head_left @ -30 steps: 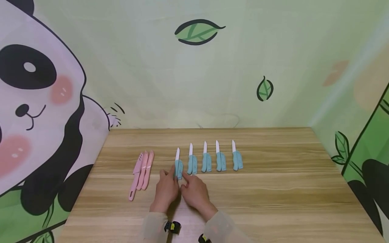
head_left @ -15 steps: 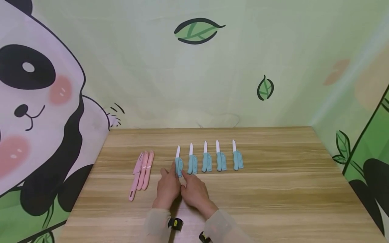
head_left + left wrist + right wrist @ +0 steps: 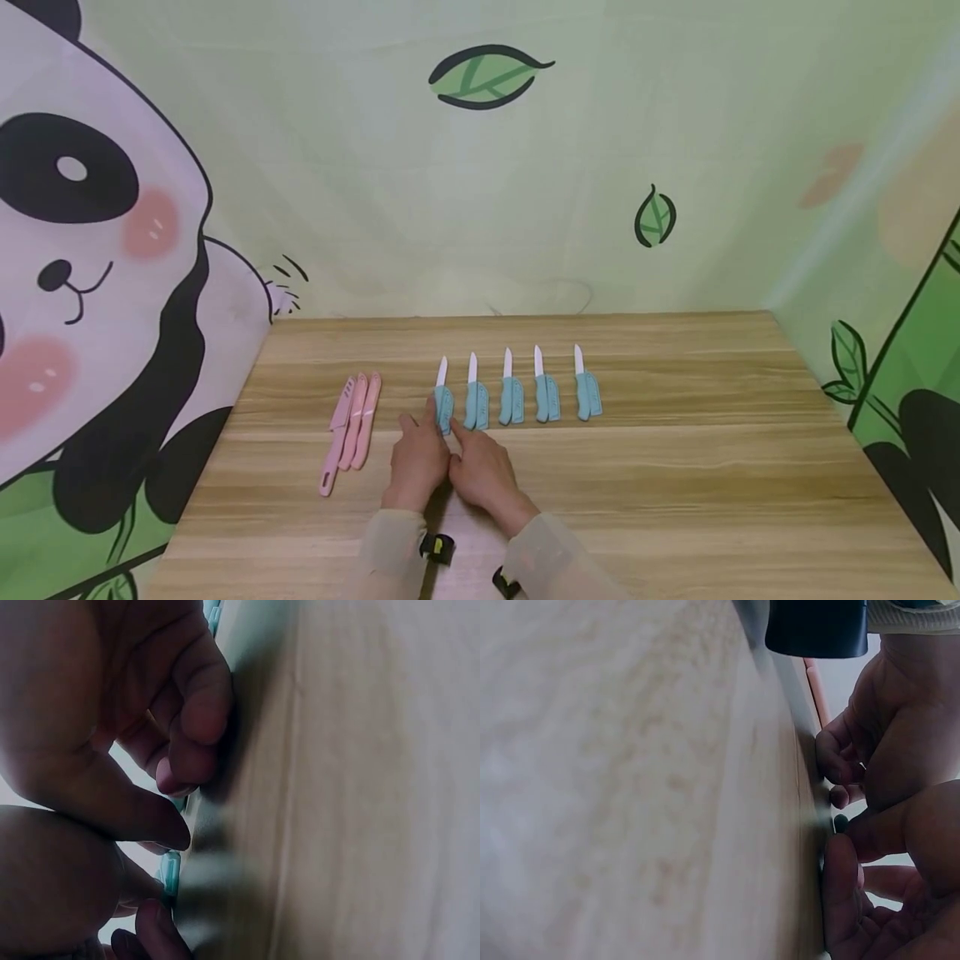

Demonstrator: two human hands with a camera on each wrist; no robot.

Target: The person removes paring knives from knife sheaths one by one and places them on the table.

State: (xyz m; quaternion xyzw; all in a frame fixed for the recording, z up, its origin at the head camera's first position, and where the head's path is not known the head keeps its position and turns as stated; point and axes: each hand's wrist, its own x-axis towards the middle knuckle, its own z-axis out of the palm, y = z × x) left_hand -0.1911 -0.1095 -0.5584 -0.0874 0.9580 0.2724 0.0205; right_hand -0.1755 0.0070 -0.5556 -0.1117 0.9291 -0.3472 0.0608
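Leftmost in a row of several blue-handled paring knives is a white-bladed knife (image 3: 441,379), lying blade away from me with its blue sheath (image 3: 447,407) along its right side. My left hand (image 3: 422,460) reaches in from the left, its index finger extended along the handle. From the right, my right hand (image 3: 483,471) has its index fingertip at the sheath's lower end. In the left wrist view the teal end of the handle (image 3: 172,871) shows between the two hands' fingers. The thumbs sit close together below the knife, and part of the handle is hidden.
More blue knives with sheaths, such as the far right one (image 3: 582,394), continue the row rightward on the wooden table (image 3: 675,500). Three pink knives lie at the left, the outermost pink knife (image 3: 335,446) slightly lower. A printed cloth wall (image 3: 360,192) stands behind the table.
The leftmost blue knife and its sheath have slid a little away from me and slightly right, closer into line with the row. My left hand has moved forward with them; the right hand barely moved.
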